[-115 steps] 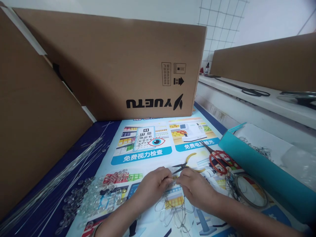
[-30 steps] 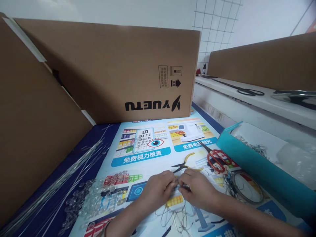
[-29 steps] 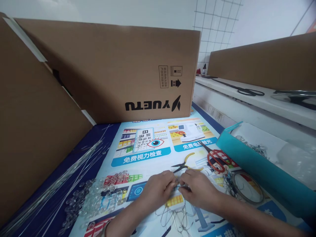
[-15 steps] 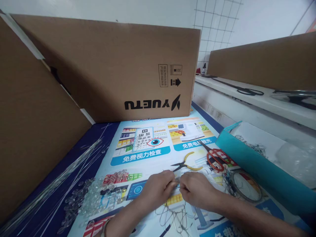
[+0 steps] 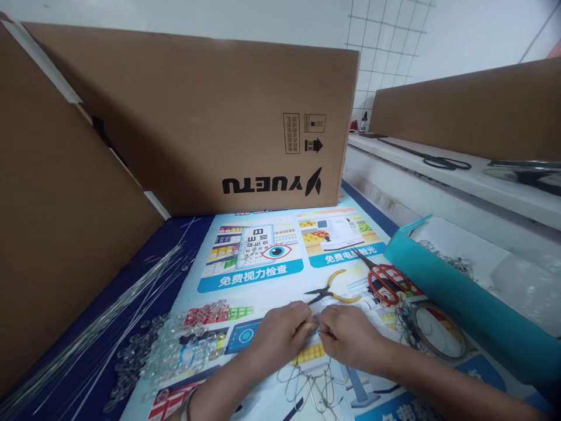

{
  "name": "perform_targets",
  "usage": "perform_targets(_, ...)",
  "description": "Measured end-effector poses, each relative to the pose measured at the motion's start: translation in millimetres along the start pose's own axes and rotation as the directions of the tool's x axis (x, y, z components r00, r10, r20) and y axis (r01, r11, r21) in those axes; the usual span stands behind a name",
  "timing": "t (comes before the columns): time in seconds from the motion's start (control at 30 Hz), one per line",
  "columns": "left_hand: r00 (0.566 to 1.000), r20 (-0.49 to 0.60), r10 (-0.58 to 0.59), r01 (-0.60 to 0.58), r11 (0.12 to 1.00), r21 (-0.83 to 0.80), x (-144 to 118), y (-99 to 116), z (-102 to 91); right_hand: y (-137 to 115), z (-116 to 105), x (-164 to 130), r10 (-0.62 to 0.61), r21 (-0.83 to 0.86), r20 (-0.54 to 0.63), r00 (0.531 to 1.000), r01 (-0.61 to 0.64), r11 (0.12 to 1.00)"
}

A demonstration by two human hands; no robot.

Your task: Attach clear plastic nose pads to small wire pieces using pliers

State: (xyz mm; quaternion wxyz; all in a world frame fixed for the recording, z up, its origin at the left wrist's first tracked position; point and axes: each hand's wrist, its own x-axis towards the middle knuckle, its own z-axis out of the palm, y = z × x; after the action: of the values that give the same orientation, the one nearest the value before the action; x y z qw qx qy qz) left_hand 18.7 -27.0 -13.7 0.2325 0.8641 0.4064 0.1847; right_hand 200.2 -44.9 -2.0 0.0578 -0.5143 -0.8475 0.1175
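Note:
My left hand [image 5: 287, 327] and my right hand [image 5: 348, 333] are both closed and almost touch over the printed poster [image 5: 249, 287]. Their fingers pinch something small, hidden between the fingertips. Just below them are several bent, looped thin wires [image 5: 311, 383]; whether these join what I pinch, I cannot tell. Pliers with yellow handles [image 5: 328, 290] lie right beyond my hands, jaws to the left. To their right rest red-handled scissors [image 5: 383, 280]. Many clear beads [image 5: 175, 345] are spread to the left of my left forearm.
A bundle of long straight wires [image 5: 114, 307] lies at the left on the blue cloth [image 5: 193, 231]. On the right, a teal box [image 5: 464, 310] holds small wire pieces and clear plastic. A ring-shaped roll [image 5: 439, 330] sits beside it. Cardboard panels [image 5: 197, 123] stand behind and left.
Both hands keep the same closed pose, nearly still. The view has shifted very slightly.

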Motion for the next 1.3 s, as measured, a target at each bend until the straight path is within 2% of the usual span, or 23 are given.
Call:
perform_targets(0.4,0.999,-0.005,-0.044,0.043,0.993,-0.110,0.5,3.0,-3.6,1.2,0.1,0.7,0.009,0.024,-0.015,1.000,-0.009,1.000)
perform_targets(0.83,0.991,-0.039,-0.124,0.118,0.983,-0.144,0.3,5.0,-5.9,2.2,0.0,1.4,0.010,0.083,-0.017,1.000,-0.009,0.996)
perform_targets(1.13,0.990,-0.090,-0.108,0.094,0.984,-0.155,1.0,2.1,-6.6,10.2,-29.9,0.9,0.005,0.205,0.029,1.000,-0.011,0.979)
perform_targets(1.2,0.990,-0.095,-0.105,0.089,0.984,-0.157,1.1,2.4,-7.6,18.5,-36.0,2.7,0.003,0.168,-0.032,0.999,0.002,0.986)
perform_targets(1.3,0.991,-0.091,-0.098,0.082,0.983,-0.163,0.8,2.9,-9.6,34.3,-38.6,7.0,-0.077,-0.040,-0.163,0.984,0.071,0.997)
